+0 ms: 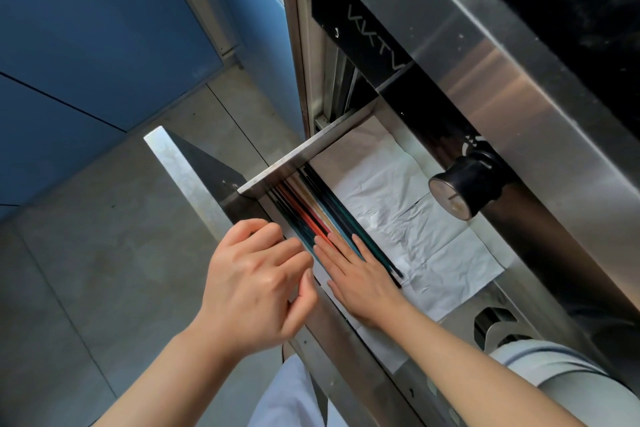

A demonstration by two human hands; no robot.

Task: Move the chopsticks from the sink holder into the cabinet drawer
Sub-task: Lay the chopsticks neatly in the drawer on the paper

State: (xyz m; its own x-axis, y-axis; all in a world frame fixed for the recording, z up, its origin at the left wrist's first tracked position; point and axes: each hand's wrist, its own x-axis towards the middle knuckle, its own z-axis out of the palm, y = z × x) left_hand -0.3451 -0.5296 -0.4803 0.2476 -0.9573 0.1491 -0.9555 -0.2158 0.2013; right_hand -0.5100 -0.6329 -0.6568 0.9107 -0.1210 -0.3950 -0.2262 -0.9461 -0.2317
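Several coloured chopsticks (313, 206), teal, red, cream and black, lie side by side along the left wall of the pulled-out steel drawer (277, 163). White paper (398, 204) lines the drawer floor under them. My right hand (360, 274) lies flat, fingers straight, pressing on the near ends of the chopsticks. My left hand (256, 274) hovers at the drawer's front edge with its fingers curled loosely; its fingertips touch the outer chopsticks, and I cannot see anything gripped inside it.
The drawer front panel (187, 184) juts out over a grey tiled floor (86, 270). Above the drawer a black knob (460, 187) sticks out of the steel cabinet face (485, 45). A blue wall (86, 28) stands at the left.
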